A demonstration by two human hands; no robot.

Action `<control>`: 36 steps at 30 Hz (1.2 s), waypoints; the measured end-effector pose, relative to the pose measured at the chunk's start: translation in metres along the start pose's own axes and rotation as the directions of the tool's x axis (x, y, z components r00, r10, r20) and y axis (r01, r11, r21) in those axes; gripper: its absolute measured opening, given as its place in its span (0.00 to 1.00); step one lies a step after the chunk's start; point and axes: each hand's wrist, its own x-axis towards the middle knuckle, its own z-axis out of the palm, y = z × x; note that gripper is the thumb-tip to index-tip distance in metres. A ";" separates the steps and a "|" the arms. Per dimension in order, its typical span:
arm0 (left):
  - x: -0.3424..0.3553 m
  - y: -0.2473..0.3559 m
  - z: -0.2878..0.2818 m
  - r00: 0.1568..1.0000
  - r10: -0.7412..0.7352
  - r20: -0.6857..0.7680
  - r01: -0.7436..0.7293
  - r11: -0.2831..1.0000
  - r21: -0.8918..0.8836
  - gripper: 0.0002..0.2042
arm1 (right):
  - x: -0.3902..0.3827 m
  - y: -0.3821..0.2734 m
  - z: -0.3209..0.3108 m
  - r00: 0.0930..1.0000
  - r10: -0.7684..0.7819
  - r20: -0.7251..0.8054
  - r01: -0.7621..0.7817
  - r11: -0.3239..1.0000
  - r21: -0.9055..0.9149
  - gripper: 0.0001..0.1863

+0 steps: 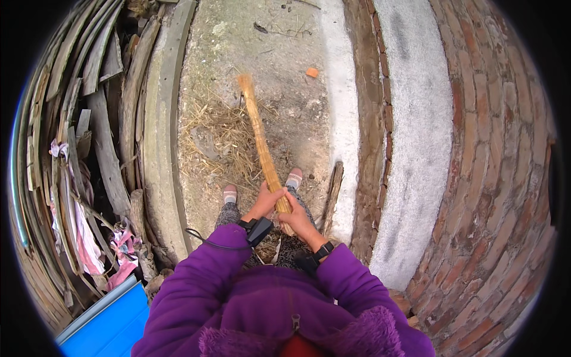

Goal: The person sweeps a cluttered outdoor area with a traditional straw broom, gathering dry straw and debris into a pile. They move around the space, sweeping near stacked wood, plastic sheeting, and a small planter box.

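Observation:
A long, narrow straw broom point(262, 134) slants away from my body, its yellowish shaft marked by bands. Its far end flares a little and looks smeared. Both hands grip the near part of it. My left hand point(265, 202) is wrapped round the shaft from the left, slightly farther out. Closer to me, my right hand point(298, 220) closes round the lower end. Loose straw point(223, 137) lies on the ground to the left of the broom, between it and the concrete curb point(166, 119). Whether the broom's tip touches the ground I cannot tell.
Stacked old boards point(101, 131) with pink cloth point(122, 253) fill the left side. A blue panel point(110, 324) is at lower left. On the right run a white ledge point(416, 119) and a brick wall point(499, 178). A wood piece point(334, 193) lies near my right foot; an orange chunk point(311, 72) lies farther off.

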 end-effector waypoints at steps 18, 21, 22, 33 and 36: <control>0.033 0.024 0.003 0.999 -0.025 -0.035 0.012 0.940 -0.340 0.29 | 0.066 -0.040 -0.017 0.973 0.157 0.167 -0.141 0.985 -0.102 0.32; 0.000 0.029 0.004 0.998 -0.011 -0.061 -0.023 0.850 -0.526 0.26 | 0.045 -0.045 -0.019 0.951 0.167 0.262 -0.130 0.980 -0.151 0.40; -0.009 0.031 0.001 1.000 0.019 0.022 -0.004 0.832 -0.554 0.22 | 0.036 -0.046 -0.017 0.947 0.181 0.265 -0.133 0.973 -0.187 0.42; -0.090 -0.013 -0.066 0.993 0.002 0.118 0.089 0.645 -0.759 0.13 | -0.033 -0.039 0.054 0.867 0.390 0.311 -0.185 0.831 -0.525 0.47; -0.107 -0.043 -0.108 0.991 -0.097 0.093 0.132 0.556 -0.821 0.09 | -0.026 -0.013 0.093 0.815 0.491 0.306 -0.267 0.789 -0.554 0.46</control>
